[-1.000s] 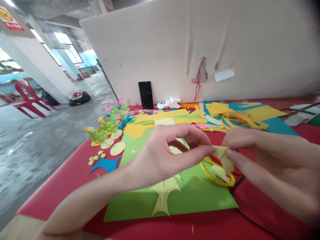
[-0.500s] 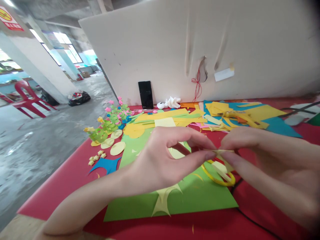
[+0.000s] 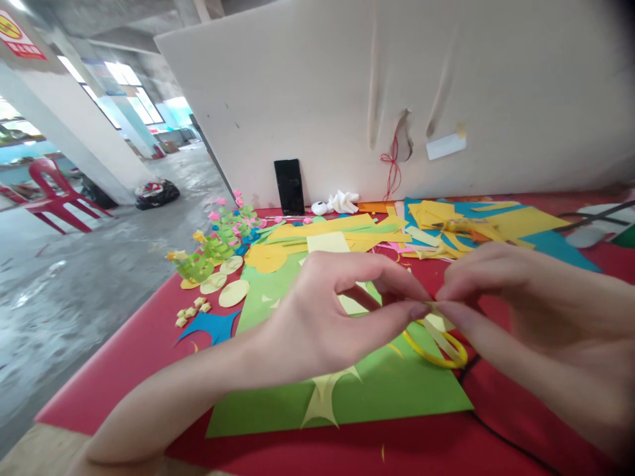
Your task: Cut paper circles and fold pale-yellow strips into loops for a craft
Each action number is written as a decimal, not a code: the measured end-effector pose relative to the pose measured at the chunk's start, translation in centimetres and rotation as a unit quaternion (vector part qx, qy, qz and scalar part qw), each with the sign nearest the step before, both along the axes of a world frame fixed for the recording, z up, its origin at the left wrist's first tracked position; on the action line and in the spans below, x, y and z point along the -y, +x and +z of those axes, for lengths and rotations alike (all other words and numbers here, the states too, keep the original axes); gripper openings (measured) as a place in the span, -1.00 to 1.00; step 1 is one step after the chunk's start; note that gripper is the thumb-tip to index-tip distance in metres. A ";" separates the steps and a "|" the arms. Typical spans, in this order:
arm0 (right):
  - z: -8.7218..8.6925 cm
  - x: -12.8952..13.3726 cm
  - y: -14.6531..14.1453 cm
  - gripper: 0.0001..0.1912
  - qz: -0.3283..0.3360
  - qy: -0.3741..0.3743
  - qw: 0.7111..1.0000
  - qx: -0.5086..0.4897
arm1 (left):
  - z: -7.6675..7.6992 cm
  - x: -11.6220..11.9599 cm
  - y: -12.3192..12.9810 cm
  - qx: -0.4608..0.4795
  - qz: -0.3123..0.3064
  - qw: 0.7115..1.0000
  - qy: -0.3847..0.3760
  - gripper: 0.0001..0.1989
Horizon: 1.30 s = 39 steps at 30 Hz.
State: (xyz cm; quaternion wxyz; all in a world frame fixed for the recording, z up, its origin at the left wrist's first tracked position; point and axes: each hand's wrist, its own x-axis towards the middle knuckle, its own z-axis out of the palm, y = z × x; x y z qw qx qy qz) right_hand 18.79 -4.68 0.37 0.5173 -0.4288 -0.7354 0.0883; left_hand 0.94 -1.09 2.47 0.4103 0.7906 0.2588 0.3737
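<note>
Fingertips of my left hand (image 3: 337, 314) and my right hand (image 3: 530, 311) meet over the right part of a green paper sheet (image 3: 397, 396). Both hands pinch a narrow pale yellow paper strip (image 3: 445, 340), whose loose end hangs below the fingers. Most of the pinched part is hidden by the thumbs and forefingers. Under the strip lies a yellow loop (image 3: 436, 360), perhaps a scissors handle. A pale yellow paper offcut (image 3: 320, 400) with curved edges rests on the green sheet. Several small folded paper stars (image 3: 191, 312) sit to the left.
Pale paper circles (image 3: 233, 294) and a blue offcut (image 3: 211, 325) lie on the red tabletop (image 3: 133, 370). Behind are paper plants with stars (image 3: 218, 238), a black phone (image 3: 289, 187), yellow strips (image 3: 342, 228) and a yellow glue gun (image 3: 466, 228). A black cable (image 3: 510, 439) runs at right.
My right hand's fingers have shifted slightly and curled more. The strip between the fingertips shows less now, and its loose end hangs at a different angle.
</note>
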 end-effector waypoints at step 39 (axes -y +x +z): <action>0.8 0.5 0.4 -0.92 -0.024 -0.081 0.996 -0.012 | 0.4 -0.1 -0.1 -0.009 0.005 0.998 -0.064 -0.97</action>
